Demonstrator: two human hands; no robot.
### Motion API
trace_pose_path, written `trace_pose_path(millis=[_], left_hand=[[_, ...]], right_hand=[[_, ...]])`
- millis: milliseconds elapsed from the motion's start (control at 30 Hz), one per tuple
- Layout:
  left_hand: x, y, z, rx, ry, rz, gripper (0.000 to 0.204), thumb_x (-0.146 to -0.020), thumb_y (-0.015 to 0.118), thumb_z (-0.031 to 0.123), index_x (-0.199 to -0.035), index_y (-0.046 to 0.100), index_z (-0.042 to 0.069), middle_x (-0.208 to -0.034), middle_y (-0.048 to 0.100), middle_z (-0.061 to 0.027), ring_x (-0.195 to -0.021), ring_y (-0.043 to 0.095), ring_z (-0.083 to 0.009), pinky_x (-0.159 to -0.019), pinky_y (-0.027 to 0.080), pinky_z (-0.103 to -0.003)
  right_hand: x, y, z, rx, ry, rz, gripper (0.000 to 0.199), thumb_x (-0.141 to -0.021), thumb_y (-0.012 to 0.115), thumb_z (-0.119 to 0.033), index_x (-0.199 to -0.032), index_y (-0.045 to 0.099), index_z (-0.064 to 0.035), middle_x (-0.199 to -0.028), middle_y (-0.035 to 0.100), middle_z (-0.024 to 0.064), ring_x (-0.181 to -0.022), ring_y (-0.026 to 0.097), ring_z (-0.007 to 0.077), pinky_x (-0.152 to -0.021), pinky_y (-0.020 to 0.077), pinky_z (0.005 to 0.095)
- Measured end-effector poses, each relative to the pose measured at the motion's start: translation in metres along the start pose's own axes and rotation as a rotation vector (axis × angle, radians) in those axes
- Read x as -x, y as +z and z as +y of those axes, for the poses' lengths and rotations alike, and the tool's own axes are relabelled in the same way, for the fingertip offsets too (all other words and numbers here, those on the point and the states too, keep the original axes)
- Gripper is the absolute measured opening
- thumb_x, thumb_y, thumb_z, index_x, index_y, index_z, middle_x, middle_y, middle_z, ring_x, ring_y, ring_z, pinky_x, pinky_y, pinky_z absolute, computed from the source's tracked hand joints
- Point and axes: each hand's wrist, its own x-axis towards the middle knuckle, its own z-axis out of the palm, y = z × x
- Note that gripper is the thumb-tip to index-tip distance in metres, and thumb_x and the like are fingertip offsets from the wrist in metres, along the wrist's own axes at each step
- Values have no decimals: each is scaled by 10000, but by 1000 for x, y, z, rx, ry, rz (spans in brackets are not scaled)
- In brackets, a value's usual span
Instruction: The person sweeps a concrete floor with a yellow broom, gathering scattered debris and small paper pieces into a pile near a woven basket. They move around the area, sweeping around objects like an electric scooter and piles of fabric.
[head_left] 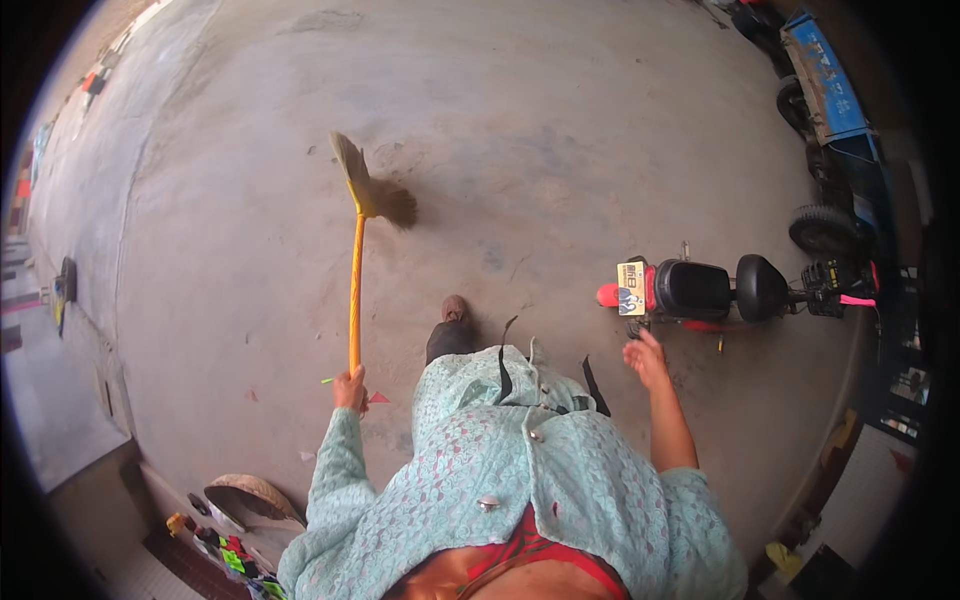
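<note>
A broom [356,290] with a long yellow handle reaches forward over the grey concrete floor [560,110]. My left hand [350,389] is wrapped round the near end of its handle. The fanned straw bristles [378,194] at the far end touch the floor, where faint dust shows around them. Out to my right, my right hand [647,360] hangs in the air with its fingers apart and nothing in it. It is nearest to the rear of a red and black electric scooter [690,288].
At the far right stands a blue cargo bed [822,85] above black wheels [824,230]. A round shallow basket [252,496] leans at the lower left, beside a colourful pile [235,555]. A small red scrap [379,398] lies near my left hand. My shoe [455,308] is ahead.
</note>
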Motion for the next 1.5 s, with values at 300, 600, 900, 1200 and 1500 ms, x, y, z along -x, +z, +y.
trace_pose_path(millis=[300, 600, 900, 1200, 1500], left_hand=[[33, -11, 85, -175, -73, -327, 272, -790, 507, 286, -750, 513, 18, -459, 414, -21, -312, 383, -91, -270, 309, -239], [27, 81, 141, -434, 77, -463, 258, -746, 560, 247, -707, 562, -8, -462, 440, -31, -328, 386, -109, -295, 292, -257], [17, 40, 139, -190, -260, -46, 287, -726, 578, 277, -746, 543, -7, -447, 424, -49, -326, 393, -134, -283, 304, -278], [10, 26, 186, -218, 90, 147, 302, -785, 505, 292, -651, 445, 29, -422, 401, -33, -312, 415, -130, -258, 337, -270], [31, 126, 232, -77, 160, -251, 231, -785, 514, 263, -729, 501, 40, -464, 423, -7, -325, 402, -89, -266, 320, -230]], right_hand=[[28, -8, 83, -148, 304, 160, 583, -731, 488, -109, -1253, 230, -97, -700, 536, 81, -648, 555, 207, -573, 469, 352], [-29, 30, 12, -47, 238, -43, 599, -743, 487, -105, -1268, 204, -48, -763, 536, 87, -664, 554, 193, -583, 465, 318], [-70, 5, -4, -126, 166, 16, 571, -764, 458, -72, -1277, 208, -85, -761, 524, 78, -656, 536, 182, -579, 463, 321], [-86, 14, -15, -115, 217, -21, 641, -717, 481, -75, -1281, 177, -51, -710, 522, 77, -602, 540, 174, -541, 464, 303], [-103, 1, -28, -166, 176, -47, 645, -703, 494, -66, -1272, 193, -31, -689, 521, 62, -590, 533, 153, -532, 462, 286]])
